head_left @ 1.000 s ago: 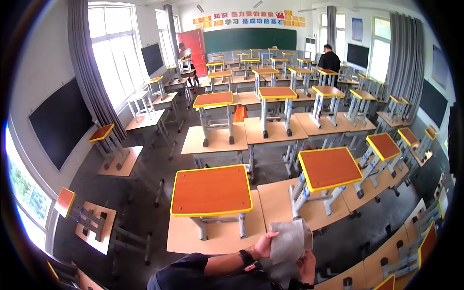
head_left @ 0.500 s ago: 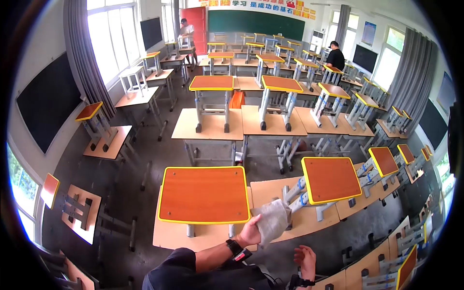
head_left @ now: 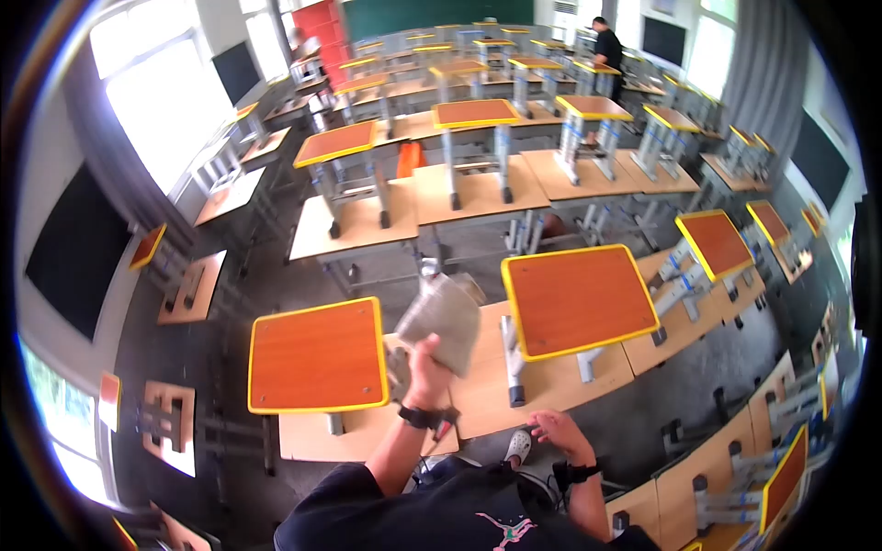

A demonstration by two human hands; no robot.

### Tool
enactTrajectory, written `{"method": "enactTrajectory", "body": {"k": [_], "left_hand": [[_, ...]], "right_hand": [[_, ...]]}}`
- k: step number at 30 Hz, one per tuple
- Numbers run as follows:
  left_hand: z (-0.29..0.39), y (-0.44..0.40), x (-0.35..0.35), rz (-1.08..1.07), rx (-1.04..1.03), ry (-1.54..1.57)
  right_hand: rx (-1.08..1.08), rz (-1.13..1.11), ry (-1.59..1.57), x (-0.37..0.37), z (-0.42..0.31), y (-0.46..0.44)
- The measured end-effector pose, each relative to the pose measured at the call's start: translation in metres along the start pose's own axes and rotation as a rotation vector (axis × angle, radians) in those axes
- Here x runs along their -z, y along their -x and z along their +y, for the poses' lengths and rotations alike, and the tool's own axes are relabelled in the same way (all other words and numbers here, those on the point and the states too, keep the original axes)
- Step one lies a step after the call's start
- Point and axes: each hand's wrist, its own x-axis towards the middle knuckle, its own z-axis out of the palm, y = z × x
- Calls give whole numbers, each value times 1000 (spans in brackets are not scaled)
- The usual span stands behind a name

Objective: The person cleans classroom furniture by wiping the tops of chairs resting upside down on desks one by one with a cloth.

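My left hand (head_left: 428, 375) is closed on a light grey cloth (head_left: 445, 321), slightly blurred, raised above the near row of desks. Left of it stands a stool with a brown seat and yellow rim (head_left: 318, 356), set on a desk (head_left: 367, 433). On the other side, another such stool (head_left: 581, 301) rests on the neighbouring desk (head_left: 482, 395). My right hand (head_left: 562, 435) hangs low in front of my body, its fingers apart and holding nothing.
More desks with stools on top fill the room ahead, such as the nearest stool (head_left: 474, 114) in the following row. A person in black (head_left: 606, 48) stands at the back right, another person (head_left: 303, 46) at the back left. Desks (head_left: 680, 482) also lie close behind on the right.
My left hand has lifted the cloth and carried it forward. The view has turned and shifted right, so the right-hand stool now appears closer. My right hand stays empty.
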Motion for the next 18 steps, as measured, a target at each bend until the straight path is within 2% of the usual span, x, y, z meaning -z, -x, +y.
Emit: {"method": "enactTrajectory", "body": {"k": [2,4,5,6,7,8,9,10,11,12,13,14,15,18], "left_hand": [[9,-24,-25,-117,-190,-158],[24,-36,-51,-123,-200,-562],[19,-44,-80,-230,-291,-742],[14,-52,-108,-326,-404,-907],[4,-71,-124,-595,-608,-1109],[-6,-89,-141,-855,-850,-1226],[-5,-96,-138,-1076,-943,-1544],[-21,-107,-131,-1213,-792,-1671],[-40,-120,-124,-1345,-606,-1786],[-60,-126,-124,-1442,-423,-1718],[-77,-132,-100,-1485,-704,-1892],[-76,-116,-110,-1432,-742,-1954],[-76,-115,-110,-1441,-671,-1945],[-72,-96,-128,-1378,-634,-2011]], "right_hand": [[5,33,-41,18,-19,8],[73,41,-60,41,-24,13],[185,-31,38,58,-20,13],[484,-204,-71,77,-24,12],[294,-53,139,93,-3,-9],[258,-41,42,97,22,-20],[111,75,-133,88,32,-14],[235,83,254,118,133,-56],[209,58,247,125,117,-61],[249,-4,101,145,72,-55],[218,-87,-75,145,38,-41],[243,-55,-58,147,18,-27],[270,-29,-30,151,8,-15],[119,86,-101,164,2,-22]]}}
